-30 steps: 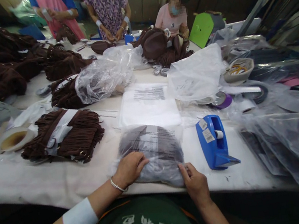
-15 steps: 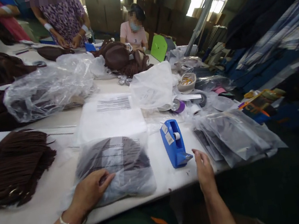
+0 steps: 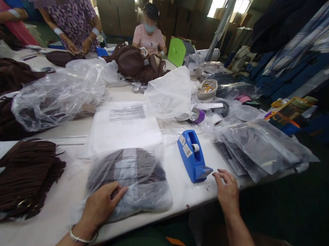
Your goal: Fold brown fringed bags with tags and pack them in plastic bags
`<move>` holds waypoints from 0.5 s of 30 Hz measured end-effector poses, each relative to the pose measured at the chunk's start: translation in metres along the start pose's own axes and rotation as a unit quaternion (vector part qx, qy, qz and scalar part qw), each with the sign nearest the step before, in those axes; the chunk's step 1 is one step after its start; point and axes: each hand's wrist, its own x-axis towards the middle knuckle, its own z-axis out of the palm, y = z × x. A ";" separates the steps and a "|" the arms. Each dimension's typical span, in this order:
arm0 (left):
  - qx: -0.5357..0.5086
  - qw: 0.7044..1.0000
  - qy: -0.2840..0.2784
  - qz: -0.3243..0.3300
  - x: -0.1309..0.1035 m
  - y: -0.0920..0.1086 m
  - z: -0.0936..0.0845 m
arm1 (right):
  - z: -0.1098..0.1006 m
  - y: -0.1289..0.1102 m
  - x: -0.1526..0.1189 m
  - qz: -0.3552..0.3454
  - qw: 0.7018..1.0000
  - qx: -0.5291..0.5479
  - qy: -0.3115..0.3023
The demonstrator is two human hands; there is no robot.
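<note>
A clear plastic bag (image 3: 145, 192) with a dark brown item inside lies at the table's front edge. My left hand (image 3: 104, 203) rests on its near left part, fingers curled and closed on the film. Right of the bag, a blue tape dispenser (image 3: 191, 158) stands with its cutter towards me. Beside the cutter tip is my right hand (image 3: 226, 186), its fingers slightly bent and apart, with nothing visible between them. Behind the bag lies a stack of white plastic bags (image 3: 121, 132) with printed text.
Fringed brown bags (image 3: 18, 178) lie at the left, crumpled clear plastic (image 3: 57, 95) behind them. Flat bags (image 3: 261, 148) are at the right edge. Tape rolls (image 3: 196, 115) and a small bowl (image 3: 207, 90) sit farther back. People (image 3: 149, 36) work across the table.
My right hand has moved slightly down and its fingers have bent a little more beside the cutter. My left hand stays on the bag. The view has shifted slightly.
</note>
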 end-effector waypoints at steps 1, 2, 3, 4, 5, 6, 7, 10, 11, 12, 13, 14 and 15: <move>0.001 1.000 -0.002 0.003 0.000 0.000 0.000 | 0.000 -0.004 0.009 0.007 1.000 0.013 -0.023; 0.001 1.000 -0.005 0.004 0.001 0.000 -0.001 | 0.000 -0.010 0.016 0.010 0.998 0.031 -0.062; -0.001 1.000 -0.008 0.006 0.001 0.000 -0.001 | 0.000 -0.017 0.021 0.010 0.993 0.055 -0.104; -0.004 1.000 -0.009 0.005 0.001 0.000 -0.001 | 0.000 -0.024 0.023 0.007 0.987 0.080 -0.136; -0.008 1.000 -0.008 0.005 0.000 0.001 -0.001 | 0.001 -0.030 0.021 0.002 0.983 0.104 -0.148; -0.012 1.000 -0.006 0.005 -0.001 0.001 -0.001 | 0.002 -0.034 0.016 -0.002 0.983 0.124 -0.137; -0.016 1.000 -0.003 0.005 -0.002 0.002 -0.001 | 0.003 -0.036 0.009 -0.004 0.985 0.138 -0.105; -0.019 1.000 0.009 0.007 -0.004 0.003 -0.001 | 0.005 -0.026 -0.017 0.018 0.991 0.135 -0.016; -0.019 1.000 0.013 0.009 -0.005 0.002 -0.001 | 0.004 -0.019 -0.023 0.032 0.992 0.121 -0.009; -0.020 1.000 0.016 0.011 -0.006 0.002 0.000 | 0.003 -0.012 -0.027 0.044 0.994 0.098 -0.007; -0.022 1.000 0.018 0.011 -0.006 0.001 0.000 | 0.002 -0.006 -0.029 0.055 0.996 0.069 -0.004; -0.025 0.999 0.020 0.010 -0.006 0.001 0.000 | 0.000 -0.002 -0.029 0.062 0.997 0.038 0.005; -0.029 0.999 0.019 0.009 -0.006 0.000 0.001 | -0.002 -0.002 -0.028 0.062 0.998 0.010 0.016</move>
